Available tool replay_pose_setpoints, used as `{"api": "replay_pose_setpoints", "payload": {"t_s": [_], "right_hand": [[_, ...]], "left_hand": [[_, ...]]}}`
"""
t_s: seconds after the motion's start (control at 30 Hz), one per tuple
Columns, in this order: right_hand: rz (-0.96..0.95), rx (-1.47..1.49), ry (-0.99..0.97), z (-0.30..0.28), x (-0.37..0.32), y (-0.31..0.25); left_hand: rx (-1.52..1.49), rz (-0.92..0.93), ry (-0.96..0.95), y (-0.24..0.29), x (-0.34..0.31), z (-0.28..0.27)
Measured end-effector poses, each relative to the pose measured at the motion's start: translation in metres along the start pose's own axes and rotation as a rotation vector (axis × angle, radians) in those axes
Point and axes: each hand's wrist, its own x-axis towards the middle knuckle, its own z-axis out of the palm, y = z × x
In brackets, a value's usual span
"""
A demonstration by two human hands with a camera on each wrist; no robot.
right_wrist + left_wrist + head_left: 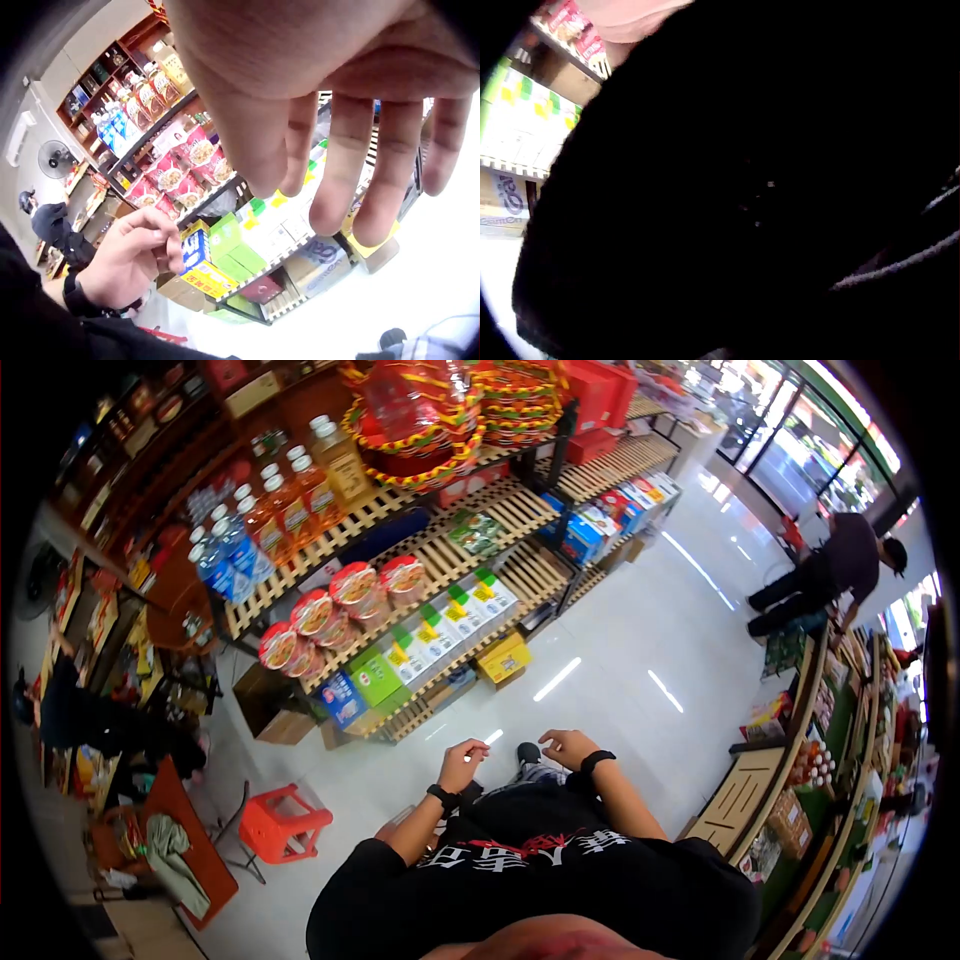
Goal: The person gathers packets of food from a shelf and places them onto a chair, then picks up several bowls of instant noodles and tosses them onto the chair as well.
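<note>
My left hand (462, 764) hovers in front of my body with its fingers loosely bent and nothing in them. Beside it, my right hand (570, 748) is also empty; in the right wrist view its relaxed fingers (334, 165) hang down. Both hands are apart from the slatted shelf rack (500, 560) ahead. On that rack stand red-lidded noodle cups (355, 588), white-and-green boxes (445, 625), orange drink bottles (290, 505) and blue-labelled bottles (230, 565). Black material (705, 187) covers most of the left wrist view.
A red plastic stool (285, 822) stands at the lower left, near a brown table (190, 850). One person (840, 565) bends over the right-hand shelves; another (90, 710) is at far left. Shiny floor (620, 650) runs between the racks. A yellow box (503, 658) sits low under the rack.
</note>
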Motion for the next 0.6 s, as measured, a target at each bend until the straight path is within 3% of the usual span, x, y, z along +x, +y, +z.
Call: {"api": "replay_pose_setpoints", "payload": {"t_s": [0.3,0.6], "right_hand": [[0.054,0.058,0.253,-0.075,0.003,0.037],[0.065,0.083,0.263,-0.131,0.024,0.099]], "left_hand": [[0.077,0.133,-0.061,0.050,0.093,0.043],[0.103,0.134,0.014,0.076,0.172,0.096]]}}
